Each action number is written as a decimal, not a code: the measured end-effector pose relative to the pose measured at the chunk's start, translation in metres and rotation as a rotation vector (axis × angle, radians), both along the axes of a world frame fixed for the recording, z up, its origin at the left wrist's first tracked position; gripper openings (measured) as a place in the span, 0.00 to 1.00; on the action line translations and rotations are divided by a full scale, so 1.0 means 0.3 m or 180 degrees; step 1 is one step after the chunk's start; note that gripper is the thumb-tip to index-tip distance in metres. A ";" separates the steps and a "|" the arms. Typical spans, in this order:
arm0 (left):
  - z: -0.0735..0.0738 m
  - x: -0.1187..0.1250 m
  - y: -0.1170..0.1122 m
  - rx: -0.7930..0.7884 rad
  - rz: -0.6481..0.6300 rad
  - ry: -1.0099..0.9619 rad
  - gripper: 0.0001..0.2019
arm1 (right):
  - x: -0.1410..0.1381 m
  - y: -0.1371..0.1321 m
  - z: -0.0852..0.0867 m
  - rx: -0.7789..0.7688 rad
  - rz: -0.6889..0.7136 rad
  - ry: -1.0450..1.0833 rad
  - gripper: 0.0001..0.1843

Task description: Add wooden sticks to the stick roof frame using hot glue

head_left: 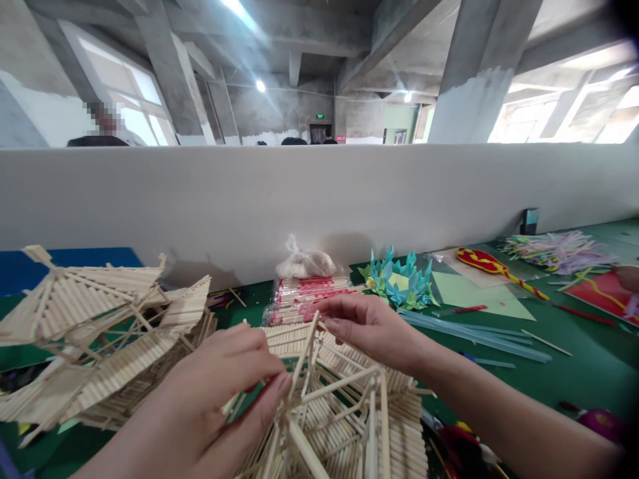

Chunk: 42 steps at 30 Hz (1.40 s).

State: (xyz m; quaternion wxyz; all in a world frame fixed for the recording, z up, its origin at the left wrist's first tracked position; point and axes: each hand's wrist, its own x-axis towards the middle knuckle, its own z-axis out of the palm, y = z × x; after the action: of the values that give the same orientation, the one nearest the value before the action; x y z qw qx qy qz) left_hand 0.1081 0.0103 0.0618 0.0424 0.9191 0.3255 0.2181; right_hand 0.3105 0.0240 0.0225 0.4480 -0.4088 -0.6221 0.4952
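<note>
A half-built model pavilion of thin wooden sticks (344,382) stands in front of me, its upper frame open and its lower roof covered in rows of sticks. My left hand (224,389) is at the frame's left side, thumb and fingers closed around the lower part of a slanting wooden stick (303,356). From the right, my right hand (372,326) reaches over the model with its thumb and fingers pinched at that stick's upper end. The exact contact at both sets of fingertips is partly hidden.
A roofed stick pavilion (100,319) stands at left. Behind the model lie bagged red-and-pale sticks (304,296), a teal paper lotus (399,279) and translucent glue sticks (479,336). A white partition (319,199) borders the green table (574,392). Another person's hand (626,276) shows far right.
</note>
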 end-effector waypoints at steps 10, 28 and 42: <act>0.074 0.107 0.060 -0.0382 0.0636 0.1561 0.14 | 0.006 0.002 0.022 0.0162 0.0281 0.0088 0.06; 0.086 0.135 0.053 -0.1185 0.0819 0.1555 0.10 | 0.011 -0.053 0.036 0.0746 0.0242 -0.0885 0.07; 0.087 0.128 0.062 -0.1964 0.0750 0.1175 0.09 | 0.009 -0.052 0.038 0.0518 0.0229 -0.0817 0.06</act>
State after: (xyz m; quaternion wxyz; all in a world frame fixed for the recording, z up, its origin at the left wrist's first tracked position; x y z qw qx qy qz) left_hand 0.1466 0.0290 0.0881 0.2325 0.8432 0.4815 -0.0562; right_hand 0.3133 0.0083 0.0339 0.3784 -0.4085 -0.7266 0.4025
